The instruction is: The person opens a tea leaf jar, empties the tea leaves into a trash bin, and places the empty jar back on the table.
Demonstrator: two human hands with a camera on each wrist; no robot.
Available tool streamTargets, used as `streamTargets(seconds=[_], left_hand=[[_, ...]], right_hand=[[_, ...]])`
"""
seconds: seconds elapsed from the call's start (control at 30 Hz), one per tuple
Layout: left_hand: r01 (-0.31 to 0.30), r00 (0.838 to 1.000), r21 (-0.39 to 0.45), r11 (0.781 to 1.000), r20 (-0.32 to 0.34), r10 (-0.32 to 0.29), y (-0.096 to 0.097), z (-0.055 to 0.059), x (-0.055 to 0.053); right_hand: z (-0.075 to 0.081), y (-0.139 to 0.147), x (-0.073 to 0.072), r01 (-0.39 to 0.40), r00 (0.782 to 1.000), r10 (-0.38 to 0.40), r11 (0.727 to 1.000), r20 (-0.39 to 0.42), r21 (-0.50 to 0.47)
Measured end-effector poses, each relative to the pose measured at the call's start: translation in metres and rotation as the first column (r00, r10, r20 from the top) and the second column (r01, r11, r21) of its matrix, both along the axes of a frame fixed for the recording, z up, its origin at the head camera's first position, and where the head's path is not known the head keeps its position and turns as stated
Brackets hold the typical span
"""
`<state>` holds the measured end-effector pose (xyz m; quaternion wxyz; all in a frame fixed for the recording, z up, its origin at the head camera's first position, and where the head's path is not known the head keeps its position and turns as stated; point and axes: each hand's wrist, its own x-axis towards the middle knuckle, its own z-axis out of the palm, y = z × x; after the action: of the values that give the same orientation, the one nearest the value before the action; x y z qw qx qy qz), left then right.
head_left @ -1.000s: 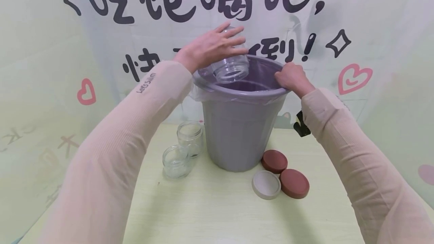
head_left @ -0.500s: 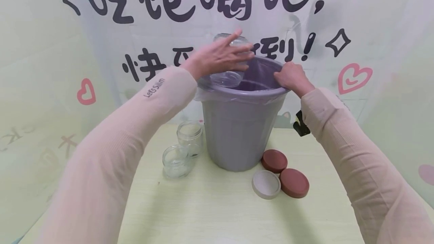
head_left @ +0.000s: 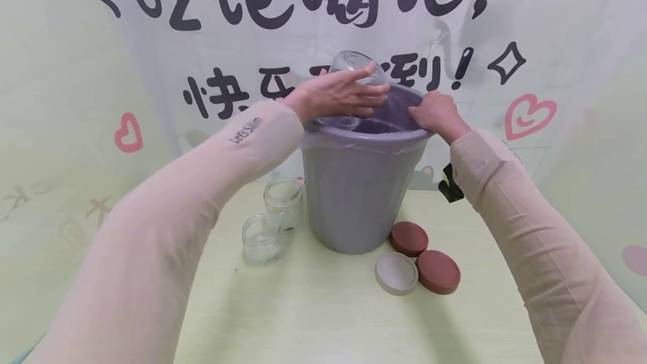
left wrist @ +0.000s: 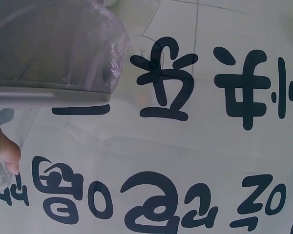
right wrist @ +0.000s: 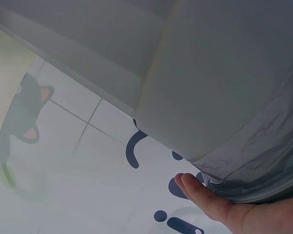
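Note:
In the head view my left hand (head_left: 349,94) grips a clear glass jar (head_left: 351,60), tilted mouth-down over the opening of a grey-purple bin (head_left: 354,195). The jar's lower end overlaps the bin's near rim, and my hand hides its middle. A thin plastic liner folds out over that rim. At the rim's right side my right hand (head_left: 437,114) holds on, thumb inside. From the right wrist view, fingers (right wrist: 205,197) lie under the rim beside the crinkled liner (right wrist: 254,151). Only a finger and part of the jar (left wrist: 0,178) show in the left wrist view.
Left of the bin stand two lidless glass jars (head_left: 283,201). Two red lids (head_left: 438,271) and one whitish lid (head_left: 396,273) lie at its front right on the pale table (head_left: 313,319). A printed cloth (head_left: 313,32) hangs close behind.
My left hand has moved right and down with the jar, whose mouth now sits lower at the bin's rim and which leans more. My right hand keeps its place.

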<state>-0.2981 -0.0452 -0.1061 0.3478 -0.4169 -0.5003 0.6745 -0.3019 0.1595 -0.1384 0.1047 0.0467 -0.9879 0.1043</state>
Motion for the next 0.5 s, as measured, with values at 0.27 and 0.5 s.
streamTargets(seconds=[0.27,0.5], left_hand=[[0.104,0.994,0.054,0.993,-0.046,-0.101,-0.009,-0.002,-0.003],[0.123,0.992,0.233,0.965,-0.057,-0.113,-0.019,0.003,-0.003]], right_hand=[[-0.001,0.0,0.0,0.0,1.0,0.0,1.0,0.005,-0.01],[-0.001,0.001,0.002,0.012,1.0,-0.012,0.998,-0.008,-0.063]])
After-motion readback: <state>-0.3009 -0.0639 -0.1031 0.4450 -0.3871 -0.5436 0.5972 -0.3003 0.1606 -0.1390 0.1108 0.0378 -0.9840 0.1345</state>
